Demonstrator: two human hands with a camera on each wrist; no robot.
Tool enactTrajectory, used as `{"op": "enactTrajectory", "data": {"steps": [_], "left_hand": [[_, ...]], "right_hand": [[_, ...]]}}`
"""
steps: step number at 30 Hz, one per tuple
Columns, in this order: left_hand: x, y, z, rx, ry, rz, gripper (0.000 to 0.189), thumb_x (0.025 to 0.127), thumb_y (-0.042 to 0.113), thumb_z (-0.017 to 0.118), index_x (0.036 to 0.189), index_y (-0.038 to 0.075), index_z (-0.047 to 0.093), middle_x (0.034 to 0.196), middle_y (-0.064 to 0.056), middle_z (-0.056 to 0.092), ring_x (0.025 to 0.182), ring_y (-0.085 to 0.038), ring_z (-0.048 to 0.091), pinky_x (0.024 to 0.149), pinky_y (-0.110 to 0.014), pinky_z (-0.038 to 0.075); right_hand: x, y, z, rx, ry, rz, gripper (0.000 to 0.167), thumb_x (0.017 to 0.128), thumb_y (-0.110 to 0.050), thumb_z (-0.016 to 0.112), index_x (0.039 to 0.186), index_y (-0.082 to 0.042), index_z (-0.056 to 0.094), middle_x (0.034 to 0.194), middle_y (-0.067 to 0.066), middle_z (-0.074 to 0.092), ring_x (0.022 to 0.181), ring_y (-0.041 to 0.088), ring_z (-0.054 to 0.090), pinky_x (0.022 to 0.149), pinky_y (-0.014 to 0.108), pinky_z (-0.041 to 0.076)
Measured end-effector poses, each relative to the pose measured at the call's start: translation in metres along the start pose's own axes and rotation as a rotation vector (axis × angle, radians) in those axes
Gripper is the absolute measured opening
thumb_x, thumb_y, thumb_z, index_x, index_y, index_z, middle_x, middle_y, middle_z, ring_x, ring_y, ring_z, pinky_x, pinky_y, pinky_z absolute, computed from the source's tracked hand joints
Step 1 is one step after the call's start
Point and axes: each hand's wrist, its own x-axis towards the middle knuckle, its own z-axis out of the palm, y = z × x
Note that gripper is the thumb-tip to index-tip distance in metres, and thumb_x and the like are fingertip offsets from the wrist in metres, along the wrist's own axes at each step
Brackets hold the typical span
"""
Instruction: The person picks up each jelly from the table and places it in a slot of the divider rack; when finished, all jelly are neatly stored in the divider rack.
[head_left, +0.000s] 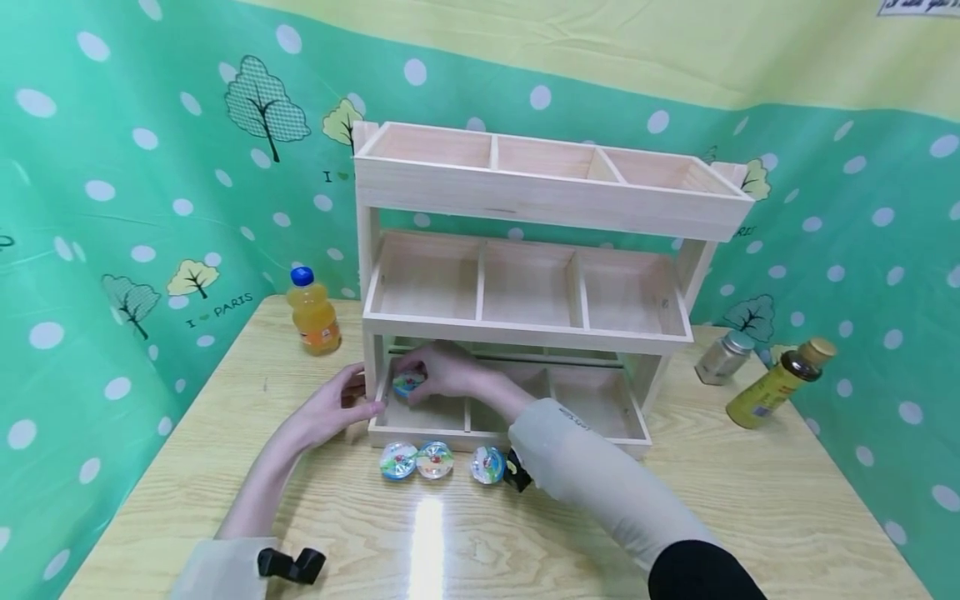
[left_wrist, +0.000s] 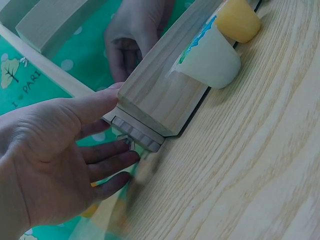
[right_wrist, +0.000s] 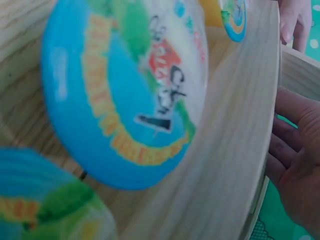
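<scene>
My right hand point(head_left: 446, 371) reaches into the left compartment of the wooden rack's point(head_left: 517, 333) bottom tier and pinches a jelly cup point(head_left: 408, 383) with a blue-edged lid. Behind the front board in the left wrist view, this right hand point(left_wrist: 135, 37) shows with its cup hidden. My left hand point(head_left: 330, 408) is at the rack's lower left corner. Its thumb touches the board's end in the left wrist view, while the other fingers point(left_wrist: 112, 162) extend loosely. On the table before the rack stand a jelly cup point(head_left: 398, 461), a second jelly cup point(head_left: 435, 460) and a third jelly cup point(head_left: 487, 465).
An orange drink bottle point(head_left: 315, 312) with a blue cap stands left of the rack. To the right are a shaker jar point(head_left: 724, 358) and a yellow-labelled bottle point(head_left: 776, 387). The rack's middle tier point(head_left: 525, 325) overhangs my right hand. A patterned curtain point(head_left: 172, 125) hangs behind.
</scene>
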Motion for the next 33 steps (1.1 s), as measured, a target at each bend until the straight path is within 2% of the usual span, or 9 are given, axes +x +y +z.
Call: {"op": "enactTrajectory", "data": {"steps": [6, 11, 15, 19, 23, 26, 33], "left_hand": [[0.0, 0.0, -0.001, 0.001, -0.002, -0.003, 0.082, 0.098, 0.027, 0.07, 0.159, -0.004, 0.023, 0.154, -0.036, 0.042, 0.139, -0.053, 0.048, 0.116, -0.065, 0.041], [0.0, 0.0, -0.001, 0.001, -0.002, -0.009, 0.083, 0.098, 0.028, 0.07, 0.159, -0.004, 0.023, 0.155, -0.036, 0.041, 0.14, -0.054, 0.046, 0.117, -0.065, 0.04], [0.0, 0.0, -0.001, 0.003, -0.007, -0.01, 0.084, 0.098, 0.029, 0.07, 0.16, -0.003, 0.022, 0.155, -0.036, 0.04, 0.14, -0.053, 0.046, 0.117, -0.065, 0.04], [0.0, 0.001, -0.001, -0.002, -0.009, -0.016, 0.084, 0.098, 0.028, 0.07, 0.16, -0.003, 0.022, 0.156, -0.035, 0.04, 0.141, -0.054, 0.045, 0.117, -0.066, 0.039], [0.0, 0.002, 0.0, -0.008, -0.012, -0.023, 0.085, 0.098, 0.029, 0.07, 0.16, -0.001, 0.022, 0.157, -0.035, 0.039, 0.142, -0.054, 0.044, 0.118, -0.066, 0.038], [-0.001, 0.002, 0.0, -0.006, -0.013, -0.027, 0.085, 0.098, 0.029, 0.07, 0.161, -0.001, 0.022, 0.157, -0.035, 0.039, 0.142, -0.053, 0.044, 0.117, -0.066, 0.038], [0.0, 0.001, 0.0, 0.004, -0.01, -0.029, 0.085, 0.098, 0.031, 0.07, 0.16, -0.002, 0.023, 0.157, -0.034, 0.039, 0.142, -0.053, 0.044, 0.118, -0.065, 0.038]], "right_hand": [[0.001, 0.001, 0.001, -0.005, -0.036, -0.022, 0.049, 0.082, -0.019, 0.087, 0.129, -0.016, 0.071, 0.114, -0.001, 0.075, 0.094, 0.012, 0.062, 0.079, 0.017, 0.049], [0.0, 0.002, -0.003, 0.041, -0.071, -0.021, 0.055, 0.083, -0.019, 0.087, 0.135, -0.014, 0.068, 0.119, 0.003, 0.074, 0.097, 0.015, 0.064, 0.08, 0.017, 0.049], [-0.004, 0.007, -0.006, 0.144, -0.105, -0.029, 0.06, 0.085, -0.014, 0.084, 0.14, -0.011, 0.063, 0.128, 0.008, 0.071, 0.104, 0.018, 0.065, 0.086, 0.019, 0.053], [-0.011, 0.011, -0.01, 0.272, -0.123, -0.027, 0.06, 0.088, -0.004, 0.078, 0.145, -0.006, 0.058, 0.138, 0.016, 0.066, 0.119, 0.027, 0.066, 0.101, 0.03, 0.057], [-0.024, 0.015, -0.015, 0.308, -0.066, 0.046, 0.058, 0.09, -0.006, 0.076, 0.144, -0.001, 0.056, 0.141, 0.019, 0.064, 0.128, 0.033, 0.064, 0.108, 0.036, 0.055], [-0.037, 0.017, -0.019, 0.323, -0.003, 0.088, 0.053, 0.093, -0.012, 0.075, 0.142, -0.001, 0.057, 0.139, 0.018, 0.065, 0.127, 0.033, 0.063, 0.108, 0.035, 0.055], [-0.075, 0.024, -0.019, 0.361, 0.152, 0.079, 0.045, 0.099, -0.024, 0.069, 0.139, -0.008, 0.062, 0.134, 0.013, 0.069, 0.12, 0.025, 0.067, 0.104, 0.034, 0.057]]}}
